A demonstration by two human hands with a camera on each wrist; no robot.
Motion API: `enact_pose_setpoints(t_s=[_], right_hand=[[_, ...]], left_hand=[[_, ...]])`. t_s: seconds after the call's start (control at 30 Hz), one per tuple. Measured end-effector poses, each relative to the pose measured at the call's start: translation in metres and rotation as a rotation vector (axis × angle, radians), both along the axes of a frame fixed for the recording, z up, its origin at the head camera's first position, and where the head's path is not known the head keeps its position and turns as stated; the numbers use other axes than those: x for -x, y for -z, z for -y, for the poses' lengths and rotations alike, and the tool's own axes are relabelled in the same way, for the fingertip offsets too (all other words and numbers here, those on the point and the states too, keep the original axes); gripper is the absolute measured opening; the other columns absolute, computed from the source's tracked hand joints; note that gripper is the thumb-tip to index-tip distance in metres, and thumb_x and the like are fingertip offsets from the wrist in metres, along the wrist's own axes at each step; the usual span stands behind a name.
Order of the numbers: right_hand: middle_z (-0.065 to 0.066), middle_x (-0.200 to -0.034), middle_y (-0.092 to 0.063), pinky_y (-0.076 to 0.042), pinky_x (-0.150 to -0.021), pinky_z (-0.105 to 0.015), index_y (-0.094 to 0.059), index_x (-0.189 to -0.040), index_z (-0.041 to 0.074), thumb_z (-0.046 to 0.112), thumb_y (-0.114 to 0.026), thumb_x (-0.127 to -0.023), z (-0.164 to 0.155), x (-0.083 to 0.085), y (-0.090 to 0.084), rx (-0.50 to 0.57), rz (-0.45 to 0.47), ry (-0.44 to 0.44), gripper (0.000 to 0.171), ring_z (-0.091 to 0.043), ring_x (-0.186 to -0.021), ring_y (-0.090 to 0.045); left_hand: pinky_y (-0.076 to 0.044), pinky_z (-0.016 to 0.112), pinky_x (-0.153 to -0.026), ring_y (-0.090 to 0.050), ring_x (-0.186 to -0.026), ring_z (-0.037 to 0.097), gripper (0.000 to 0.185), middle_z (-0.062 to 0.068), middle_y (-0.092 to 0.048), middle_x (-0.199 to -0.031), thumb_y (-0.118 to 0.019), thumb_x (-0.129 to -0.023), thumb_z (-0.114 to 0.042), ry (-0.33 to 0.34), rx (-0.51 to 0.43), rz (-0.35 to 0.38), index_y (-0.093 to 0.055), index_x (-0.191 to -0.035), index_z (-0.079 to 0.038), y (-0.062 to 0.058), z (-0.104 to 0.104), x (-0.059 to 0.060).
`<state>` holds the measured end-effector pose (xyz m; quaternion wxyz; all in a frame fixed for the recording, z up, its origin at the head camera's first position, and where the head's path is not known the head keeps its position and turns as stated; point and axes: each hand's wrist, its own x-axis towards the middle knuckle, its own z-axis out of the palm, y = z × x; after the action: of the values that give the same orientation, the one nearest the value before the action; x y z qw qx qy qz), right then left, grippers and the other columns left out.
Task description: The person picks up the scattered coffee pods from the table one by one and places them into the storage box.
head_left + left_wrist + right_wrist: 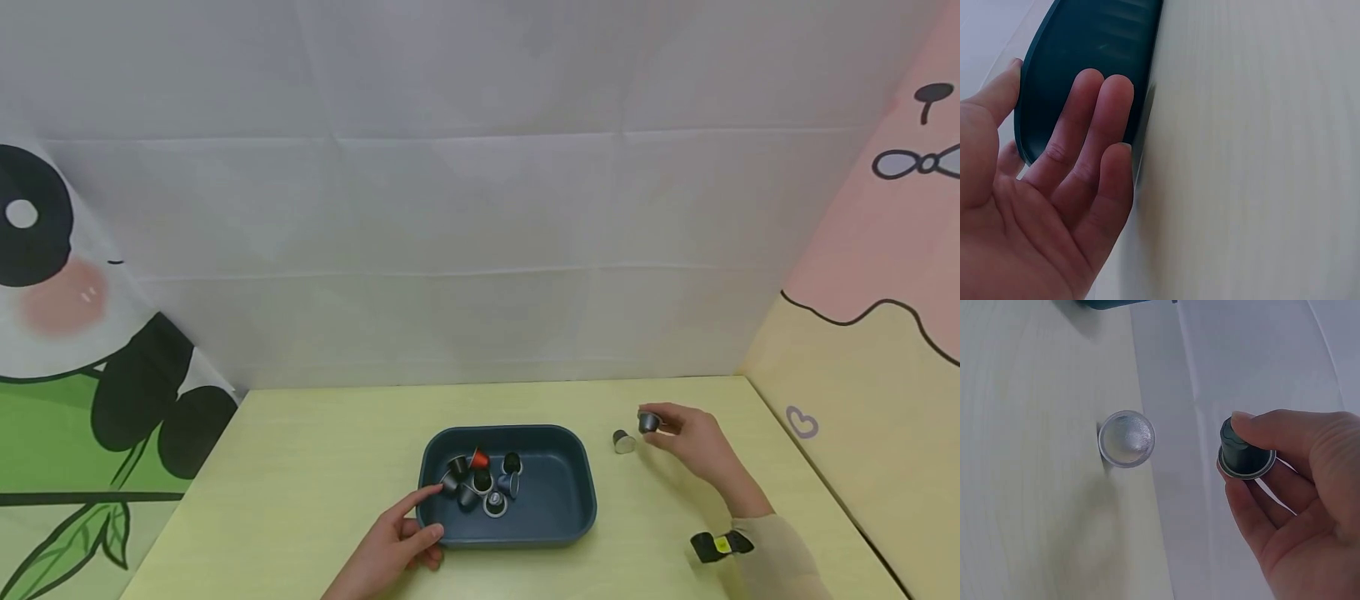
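Observation:
My right hand (693,442) pinches a dark grey coffee capsule (1244,453) between thumb and fingers, raised above the table's right side. Just left of it, a second capsule (623,442) lies on its side, its pale foil lid (1127,439) facing the right wrist camera. At the dark blue tray (551,521), my left hand (390,542) holds the near left corner. Its index finger reaches over the left rim, its thumb lies at the near corner, and other fingers rest along the outer wall (1100,37). Several capsules, including a red one (480,458), lie in the tray's left half.
The pale yellow table (322,450) ends at a white cloth backdrop (465,325). Printed panels stand at both sides, the pink and cream one (862,400) close along the right table edge. A black band (720,546) is on the right wrist.

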<state>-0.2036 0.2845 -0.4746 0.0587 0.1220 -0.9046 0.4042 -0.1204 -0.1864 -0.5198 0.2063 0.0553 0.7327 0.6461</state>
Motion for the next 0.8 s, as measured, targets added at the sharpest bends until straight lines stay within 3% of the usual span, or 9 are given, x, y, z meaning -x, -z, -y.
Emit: enact_pose_setpoints(t_s=[0.53,0.8], right_hand=[[-0.015,-0.117,-0.069,-0.053,-0.088,-0.042,-0.067,-0.125,0.003,0.005,-0.077,-0.087,0.032,-0.004,-0.025,0.089,-0.042,-0.042,0.040,-0.035,-0.106,-0.068],[-0.011,-0.112,-0.067,-0.053,-0.089,-0.039,-0.068,-0.122,0.002,0.002,-0.079,-0.084,0.051,0.002,-0.032,0.123,-0.089,-0.088,0.039,-0.030,-0.104,-0.069]], left_hand=[[-0.055,0.034,-0.062,-0.072,-0.073,0.034,0.060,0.018,-0.071,-0.079,-0.064,-0.099,-0.021,0.004,0.005,-0.006,-0.039,-0.153,-0.011,0.002,0.001,0.001],[-0.054,0.033,-0.062,-0.072,-0.074,0.033,0.060,0.018,-0.071,-0.080,-0.065,-0.099,-0.023,0.007,0.013,-0.011,-0.039,-0.152,-0.011,0.002,0.002,0.001]])
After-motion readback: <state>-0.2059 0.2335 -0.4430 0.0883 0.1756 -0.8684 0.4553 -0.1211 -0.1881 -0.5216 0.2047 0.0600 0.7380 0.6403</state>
